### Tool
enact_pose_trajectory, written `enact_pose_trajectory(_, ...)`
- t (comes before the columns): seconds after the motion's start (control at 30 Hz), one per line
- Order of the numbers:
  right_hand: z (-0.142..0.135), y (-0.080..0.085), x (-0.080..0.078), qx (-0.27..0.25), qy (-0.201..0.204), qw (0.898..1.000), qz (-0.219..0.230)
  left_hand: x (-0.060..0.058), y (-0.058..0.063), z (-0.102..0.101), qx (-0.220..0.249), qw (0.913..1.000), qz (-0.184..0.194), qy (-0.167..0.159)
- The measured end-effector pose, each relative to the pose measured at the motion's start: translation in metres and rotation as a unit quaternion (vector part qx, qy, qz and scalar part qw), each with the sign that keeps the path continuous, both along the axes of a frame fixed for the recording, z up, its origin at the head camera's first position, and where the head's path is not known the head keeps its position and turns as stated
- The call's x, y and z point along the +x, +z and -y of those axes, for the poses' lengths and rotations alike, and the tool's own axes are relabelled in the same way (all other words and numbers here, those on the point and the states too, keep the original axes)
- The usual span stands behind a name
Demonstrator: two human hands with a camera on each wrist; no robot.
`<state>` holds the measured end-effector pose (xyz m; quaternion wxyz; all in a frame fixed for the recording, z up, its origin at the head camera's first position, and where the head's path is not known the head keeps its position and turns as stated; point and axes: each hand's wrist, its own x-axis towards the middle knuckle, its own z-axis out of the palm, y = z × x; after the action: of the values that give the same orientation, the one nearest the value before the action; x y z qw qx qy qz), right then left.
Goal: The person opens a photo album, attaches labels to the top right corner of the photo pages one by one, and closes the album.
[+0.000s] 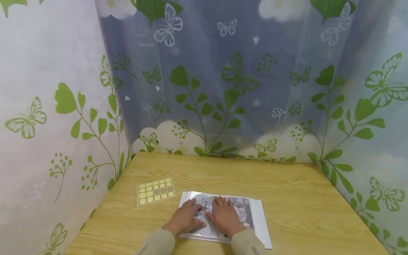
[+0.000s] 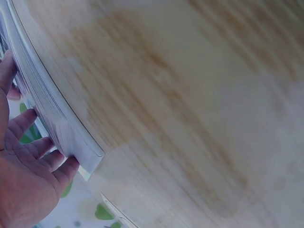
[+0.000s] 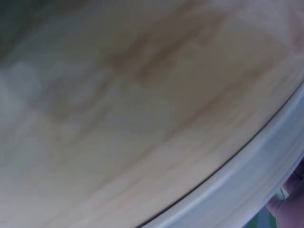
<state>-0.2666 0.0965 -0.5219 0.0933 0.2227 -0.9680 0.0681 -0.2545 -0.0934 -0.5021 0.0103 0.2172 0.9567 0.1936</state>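
Observation:
A white photo album [image 1: 262, 223] lies open on the wooden table, with pictures on both visible pages. My left hand [image 1: 185, 216] rests on its left page, fingers spread and touching the sheet. On the other side of the middle, my right hand [image 1: 225, 215] lies flat on the right page, partly covering the picture. The left wrist view shows a thick stack of page edges [image 2: 45, 95] with the left fingertips [image 2: 71, 164] against the album. In the right wrist view, the album's pale edge [image 3: 237, 175] is blurred and little of the right hand [image 3: 292, 211] shows.
A brown sheet of round yellow stickers [image 1: 156, 191] lies left of the album; a few of its spots are brown rather than yellow. The wooden tabletop [image 1: 306, 205] is enclosed by a patterned curtain [image 1: 204, 106] at the back and both sides.

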Motion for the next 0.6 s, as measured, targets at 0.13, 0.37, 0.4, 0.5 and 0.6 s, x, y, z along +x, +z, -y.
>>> enact_pose_trajectory(0.13, 0.0017, 0.0021, 0.0013, 0.002, 0.008, 1.000, -0.009, -0.0004, -0.0017, 0.0002, 0.001, 1.0000, 0.003, 0.001)
enact_pose_trajectory(0.37, 0.0034, 0.0052, 0.0018, 0.002, 0.008, 1.000, 0.003, -0.0015, -0.0036, 0.0009, 0.004, 1.0000, -0.003, 0.003)
enact_pose_trajectory(0.4, 0.0031, 0.0046, 0.0017, 0.002, 0.010, 1.000, 0.003, -0.0014, -0.0030, 0.0007, 0.005, 1.0000, -0.004, 0.003)
enact_pose_trajectory(0.5, 0.0030, 0.0028, 0.0011, -0.002, 0.012, 1.000, 0.007, -0.0014, -0.0025, 0.0005, 0.004, 1.0000, -0.004, 0.003)
enact_pose_trajectory(0.6, 0.0029, -0.0009, -0.0015, -0.003, 0.013, 1.000, 0.004, -0.0019, -0.0027, 0.0002, 0.000, 1.0000, -0.010, 0.000)
